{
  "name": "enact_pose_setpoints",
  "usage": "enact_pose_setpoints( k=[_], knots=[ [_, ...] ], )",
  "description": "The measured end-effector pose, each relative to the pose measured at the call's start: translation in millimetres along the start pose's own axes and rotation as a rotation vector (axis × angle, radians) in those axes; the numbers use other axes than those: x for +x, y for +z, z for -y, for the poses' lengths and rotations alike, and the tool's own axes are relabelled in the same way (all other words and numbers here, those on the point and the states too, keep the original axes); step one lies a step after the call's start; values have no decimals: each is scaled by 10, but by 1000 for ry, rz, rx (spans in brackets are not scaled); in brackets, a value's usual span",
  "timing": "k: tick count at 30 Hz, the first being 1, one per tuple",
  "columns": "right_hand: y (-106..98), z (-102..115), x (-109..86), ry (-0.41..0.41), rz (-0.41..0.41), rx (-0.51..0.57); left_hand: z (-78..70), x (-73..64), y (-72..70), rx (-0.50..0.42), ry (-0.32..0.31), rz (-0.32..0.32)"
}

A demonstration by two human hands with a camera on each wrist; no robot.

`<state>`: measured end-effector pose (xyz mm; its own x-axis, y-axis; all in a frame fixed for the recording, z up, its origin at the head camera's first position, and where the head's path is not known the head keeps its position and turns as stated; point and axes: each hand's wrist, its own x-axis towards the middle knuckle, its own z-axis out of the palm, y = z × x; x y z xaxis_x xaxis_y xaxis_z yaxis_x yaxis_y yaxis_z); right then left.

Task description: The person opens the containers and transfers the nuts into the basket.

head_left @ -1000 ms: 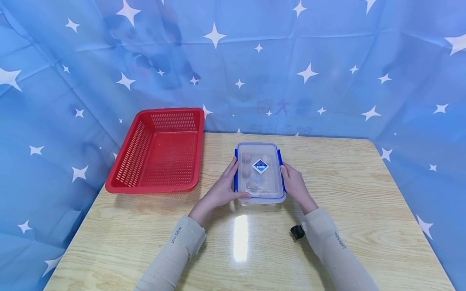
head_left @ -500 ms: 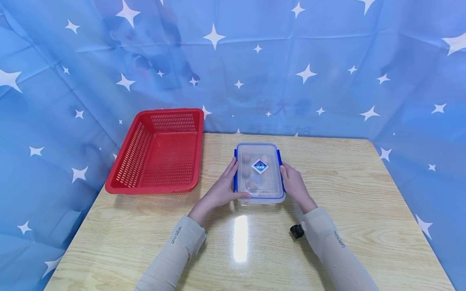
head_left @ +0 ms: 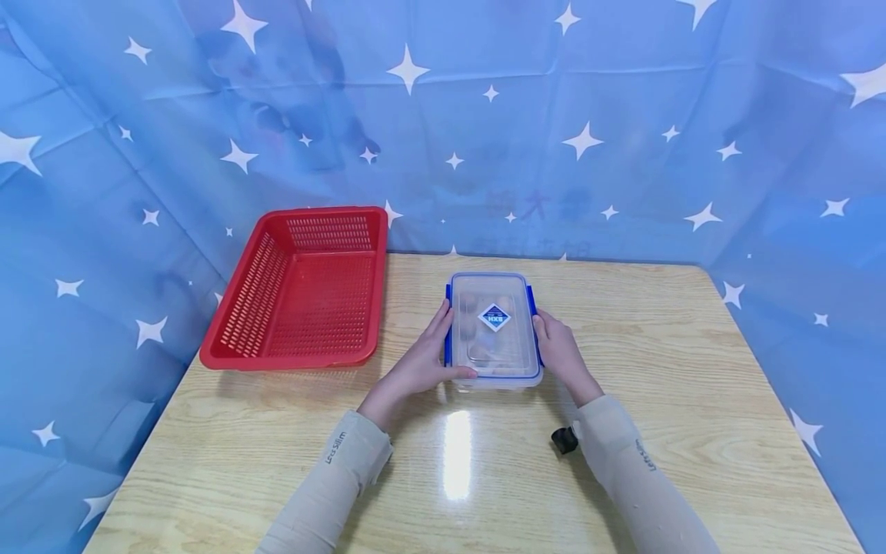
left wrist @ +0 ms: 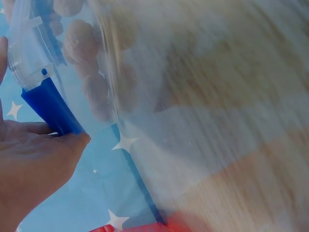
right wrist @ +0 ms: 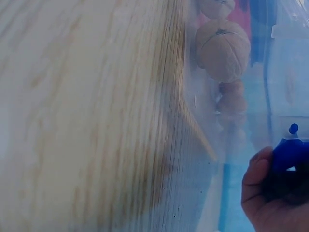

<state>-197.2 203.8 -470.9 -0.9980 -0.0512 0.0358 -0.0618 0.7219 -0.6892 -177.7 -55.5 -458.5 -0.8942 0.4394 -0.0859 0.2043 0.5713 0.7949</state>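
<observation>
A clear plastic food container (head_left: 493, 342) with a blue-edged lid sits on the table, a blue diamond sticker on top. Several round, tan, seamed lumps like walnuts (right wrist: 224, 50) show through its wall in the right wrist view. My left hand (head_left: 422, 358) holds the left side, thumb across the near corner of the lid. In the left wrist view its fingers touch a blue side latch (left wrist: 50, 106) that stands out from the wall. My right hand (head_left: 559, 350) grips the right side, its curled fingers at the blue latch (right wrist: 289, 152) there.
A red plastic basket (head_left: 377, 308) with slotted walls stands to the left of the container. Blue star-patterned cloth (head_left: 526, 123) hangs behind and beside the wooden table (head_left: 664, 338). A small black device (head_left: 564, 440) sits at the right cuff.
</observation>
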Motion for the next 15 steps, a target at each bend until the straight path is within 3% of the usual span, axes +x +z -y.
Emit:
enact_pose_setpoints(
  k=[10, 15],
  knots=[
    [-2, -27, 11, -10, 1, 19, 12, 4, -1, 9, 0, 8],
    [71, -193, -63, 97, 39, 117, 12, -13, 28, 13, 4, 23]
  ],
)
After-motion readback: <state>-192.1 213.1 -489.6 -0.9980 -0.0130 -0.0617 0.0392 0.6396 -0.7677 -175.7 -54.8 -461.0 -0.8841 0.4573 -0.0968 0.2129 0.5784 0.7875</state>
